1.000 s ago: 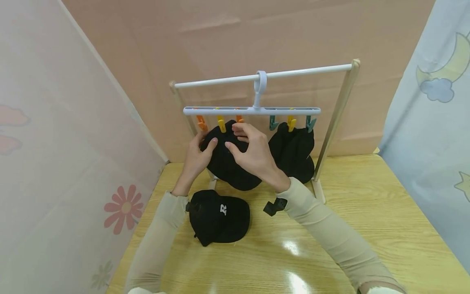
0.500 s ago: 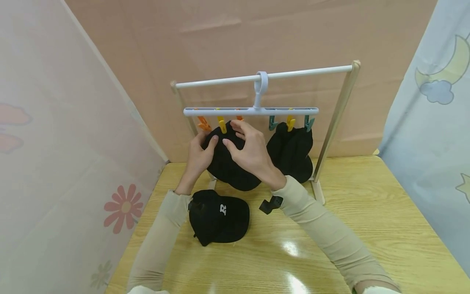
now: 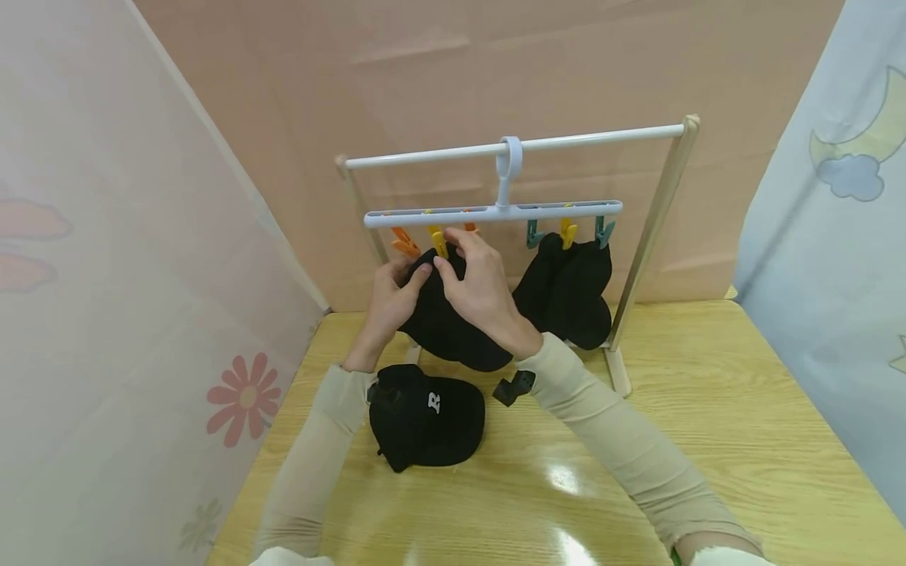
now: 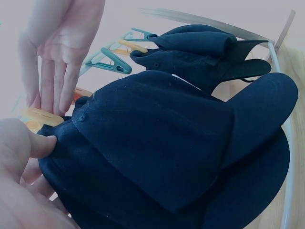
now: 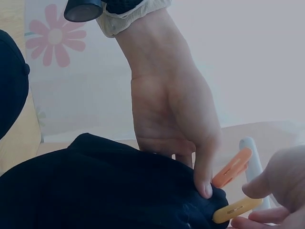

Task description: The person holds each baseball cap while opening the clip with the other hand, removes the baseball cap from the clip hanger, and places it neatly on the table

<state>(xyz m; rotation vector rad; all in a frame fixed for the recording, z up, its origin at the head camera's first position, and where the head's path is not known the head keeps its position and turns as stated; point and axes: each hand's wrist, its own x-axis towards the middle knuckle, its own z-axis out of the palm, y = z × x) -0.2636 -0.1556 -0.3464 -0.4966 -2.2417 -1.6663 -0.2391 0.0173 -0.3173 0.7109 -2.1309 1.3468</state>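
A black cap hangs folded, brim down, from a yellow clothes clip. My left hand pinches its upper left edge, with the thumb in front and fingers behind. My right hand is beside the yellow clip, its thumb and forefinger spread in a loose C around the clip's side. In the left wrist view the right hand's fingers point down straight, close to that clip. Tilted against the cap's left corner is an orange clip. Another orange clip is partly covered by the right hand.
A pale hanger bar hangs from a white rod on a wooden stand. At right, another black cap hangs below a yellow clip between teal clips. A black cap with an R lies on the wooden table.
My right thumb and forefinger have come closer to the yellow clip. The left hand has shifted slightly right with the cap's edge, and the orange clip beside it leans further over.
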